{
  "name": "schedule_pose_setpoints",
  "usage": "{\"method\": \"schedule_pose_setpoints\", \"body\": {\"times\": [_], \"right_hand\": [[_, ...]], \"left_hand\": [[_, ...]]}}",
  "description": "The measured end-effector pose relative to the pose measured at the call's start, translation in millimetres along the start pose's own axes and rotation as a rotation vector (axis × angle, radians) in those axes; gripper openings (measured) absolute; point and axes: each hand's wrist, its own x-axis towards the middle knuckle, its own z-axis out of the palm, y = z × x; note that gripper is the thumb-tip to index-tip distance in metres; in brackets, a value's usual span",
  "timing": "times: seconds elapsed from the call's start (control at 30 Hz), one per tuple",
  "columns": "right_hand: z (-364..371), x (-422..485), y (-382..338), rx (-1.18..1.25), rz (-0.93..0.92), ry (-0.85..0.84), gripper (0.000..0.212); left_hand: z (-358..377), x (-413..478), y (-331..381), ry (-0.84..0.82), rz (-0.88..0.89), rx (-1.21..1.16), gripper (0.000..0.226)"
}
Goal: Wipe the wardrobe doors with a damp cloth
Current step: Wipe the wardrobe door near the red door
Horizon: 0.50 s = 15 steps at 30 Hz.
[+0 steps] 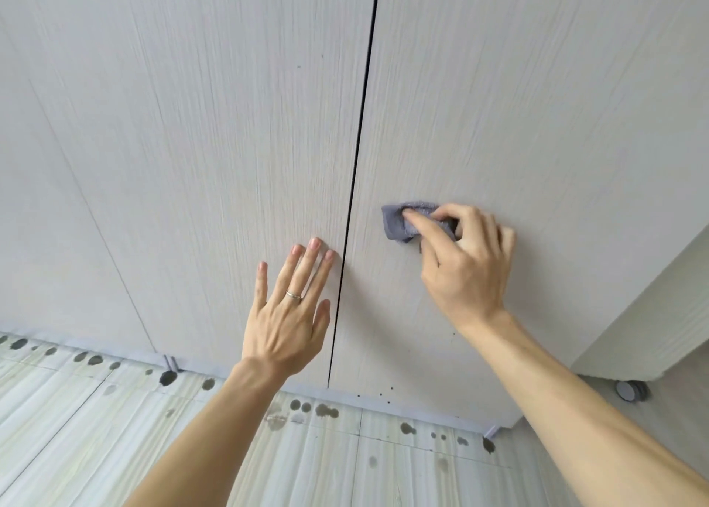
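Two pale wood-grain wardrobe doors fill the view, split by a dark vertical gap. My right hand (466, 261) grips a small grey-blue cloth (399, 224) and holds it against the right door (518, 103), a little right of the gap. Only the cloth's left part shows past my fingers. My left hand (291, 311) lies flat on the left door (199, 123) with straight fingers, its fingertips just left of the gap. A ring sits on one finger.
Below the doors runs a pale tiled floor (96, 430) with dark spots along the wardrobe's base. A white piece of furniture on casters (660, 314) stands close at the right. A further door panel (38, 199) lies to the left.
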Motion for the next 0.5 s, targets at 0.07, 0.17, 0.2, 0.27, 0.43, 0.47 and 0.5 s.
{"method": "schedule_pose_setpoints", "body": {"times": [0.07, 0.17, 0.2, 0.27, 0.43, 0.47, 0.5], "right_hand": [[7, 6, -7, 0.024, 0.042, 0.026, 0.035], [23, -21, -25, 0.064, -0.042, -0.024, 0.031], [29, -35, -29, 0.082, -0.118, -0.077, 0.029], [40, -66, -34, 0.112, -0.28, -0.203, 0.033], [39, -61, -43, 0.065, -0.296, -0.222, 0.035], [37, -43, -46, 0.075, -0.231, -0.164, 0.032], [35, -22, -48, 0.082, -0.17, -0.101, 0.03]], "left_hand": [[3, 0, 0, 0.018, 0.003, -0.009, 0.074], [8, -3, -7, 0.065, -0.016, 0.001, 0.075], [9, -4, -11, 0.076, -0.022, 0.011, 0.075], [11, -9, -21, 0.079, -0.032, 0.036, 0.076], [15, -22, -45, 0.043, -0.104, 0.056, 0.082], [17, -23, -48, 0.036, -0.118, 0.051, 0.084], [19, -24, -50, 0.038, -0.124, 0.05, 0.085]]}}
